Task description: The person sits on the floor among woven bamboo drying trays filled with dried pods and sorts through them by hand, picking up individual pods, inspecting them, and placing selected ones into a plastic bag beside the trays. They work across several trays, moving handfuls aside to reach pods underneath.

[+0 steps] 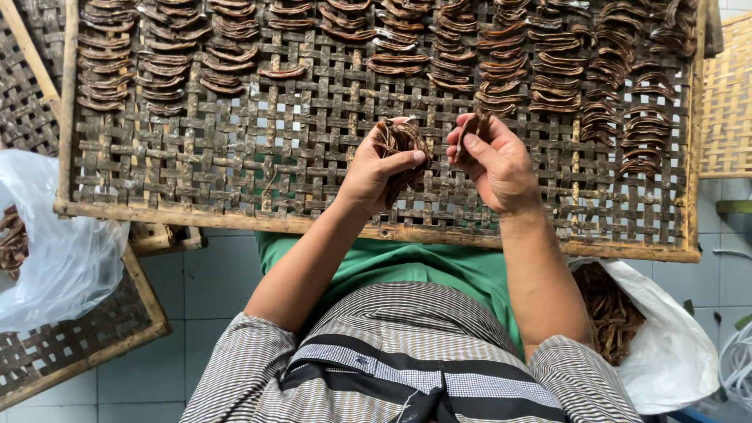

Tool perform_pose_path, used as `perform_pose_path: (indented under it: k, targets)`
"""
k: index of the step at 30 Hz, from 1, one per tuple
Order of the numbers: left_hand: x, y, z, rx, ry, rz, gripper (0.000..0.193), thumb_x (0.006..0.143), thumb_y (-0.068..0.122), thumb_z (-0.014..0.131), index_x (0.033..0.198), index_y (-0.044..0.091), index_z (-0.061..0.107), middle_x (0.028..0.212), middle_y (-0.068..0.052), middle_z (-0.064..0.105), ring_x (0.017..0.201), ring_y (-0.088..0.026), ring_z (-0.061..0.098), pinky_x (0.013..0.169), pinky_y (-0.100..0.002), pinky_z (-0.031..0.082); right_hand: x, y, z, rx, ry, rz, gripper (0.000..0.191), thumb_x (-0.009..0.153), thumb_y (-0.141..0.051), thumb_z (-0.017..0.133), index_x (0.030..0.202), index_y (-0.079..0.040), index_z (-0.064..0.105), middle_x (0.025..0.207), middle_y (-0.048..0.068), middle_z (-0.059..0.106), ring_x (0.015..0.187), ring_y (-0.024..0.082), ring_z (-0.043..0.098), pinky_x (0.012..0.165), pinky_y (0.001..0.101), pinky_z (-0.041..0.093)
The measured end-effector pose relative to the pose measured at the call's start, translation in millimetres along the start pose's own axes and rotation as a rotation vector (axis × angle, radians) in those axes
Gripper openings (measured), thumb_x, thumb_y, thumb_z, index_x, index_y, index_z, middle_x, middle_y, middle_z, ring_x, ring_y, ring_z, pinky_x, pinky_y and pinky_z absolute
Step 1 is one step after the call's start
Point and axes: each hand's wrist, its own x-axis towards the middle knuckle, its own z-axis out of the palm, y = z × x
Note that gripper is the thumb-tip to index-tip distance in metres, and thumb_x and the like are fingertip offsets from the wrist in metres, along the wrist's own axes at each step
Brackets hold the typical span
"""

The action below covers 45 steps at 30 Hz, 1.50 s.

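Note:
A woven bamboo tray (235, 157) with a wooden frame rests across my lap. Rows of brown curved dried strips (501, 63) lie stacked along its far side and down its right side. My left hand (376, 172) holds a bunch of the brown strips (399, 139) over the tray's middle. My right hand (497, 160) is close beside it, pinching a few of the strips (474, 125) between thumb and fingers. Both hands hover just above the bare weave near the tray's front edge.
A white plastic bag (666, 345) of brown strips sits at my right on the tiled floor. Another clear bag (55, 235) lies at the left on a second woven tray (70, 345). A lighter woven basket (724, 102) stands at the right edge.

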Motion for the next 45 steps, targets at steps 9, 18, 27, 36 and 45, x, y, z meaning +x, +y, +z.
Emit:
perform_pose_path:
  k: [9, 18, 27, 36, 45]
  targets:
    - [-17.5, 4.7, -7.6, 0.510, -0.138, 0.249, 0.059, 0.089, -0.001, 0.082, 0.139, 0.003, 0.052, 0.114, -0.004, 0.069, 0.102, -0.010, 0.068, 0.090, -0.029, 0.060, 1.8, 17.1, 24.7, -0.404, -0.031, -0.037, 0.028, 0.098, 0.000, 0.071, 0.124, -0.002, 0.061, 0.107, 0.004, 0.066, 0.095, 0.012, 0.063, 0.086, 0.0264, 0.056]
    - [-20.9, 12.5, -13.9, 0.367, -0.112, 0.172, 0.060, 0.088, 0.007, 0.085, 0.137, 0.004, 0.052, 0.105, -0.007, 0.073, 0.095, -0.012, 0.071, 0.085, -0.028, 0.061, 8.1, 23.6, 38.4, 0.038, 0.117, -0.163, 0.020, 0.101, -0.002, 0.061, 0.119, -0.004, 0.054, 0.099, 0.008, 0.066, 0.092, 0.021, 0.069, 0.083, 0.0359, 0.063]
    - [-23.2, 6.6, -14.4, 0.227, -0.078, 0.108, 0.058, 0.087, 0.001, 0.082, 0.135, 0.004, 0.049, 0.105, -0.009, 0.073, 0.089, -0.015, 0.071, 0.076, -0.031, 0.060, 21.2, 36.7, 28.8, 0.197, 0.298, -0.288, 0.017, 0.104, 0.000, 0.061, 0.119, -0.004, 0.055, 0.096, 0.012, 0.065, 0.086, 0.023, 0.068, 0.083, 0.0357, 0.060]
    - [-48.4, 21.3, -22.5, 0.502, -0.185, 0.113, 0.052, 0.093, 0.000, 0.076, 0.138, 0.008, 0.051, 0.105, -0.004, 0.073, 0.099, -0.010, 0.070, 0.087, -0.027, 0.060, 10.4, 2.4, 31.0, -0.140, -0.018, -0.238, 0.025, 0.096, 0.004, 0.068, 0.115, -0.008, 0.055, 0.106, 0.006, 0.061, 0.093, 0.014, 0.063, 0.085, 0.0280, 0.057]
    - [-60.1, 30.9, -12.8, 0.686, -0.217, 0.134, 0.046, 0.093, -0.003, 0.072, 0.132, 0.007, 0.052, 0.103, -0.002, 0.071, 0.097, -0.009, 0.069, 0.085, -0.026, 0.060, 6.1, 25.8, 64.5, -0.621, -0.063, -0.203, 0.024, 0.100, -0.007, 0.076, 0.115, -0.005, 0.057, 0.098, 0.001, 0.064, 0.087, 0.009, 0.063, 0.079, 0.0221, 0.058]
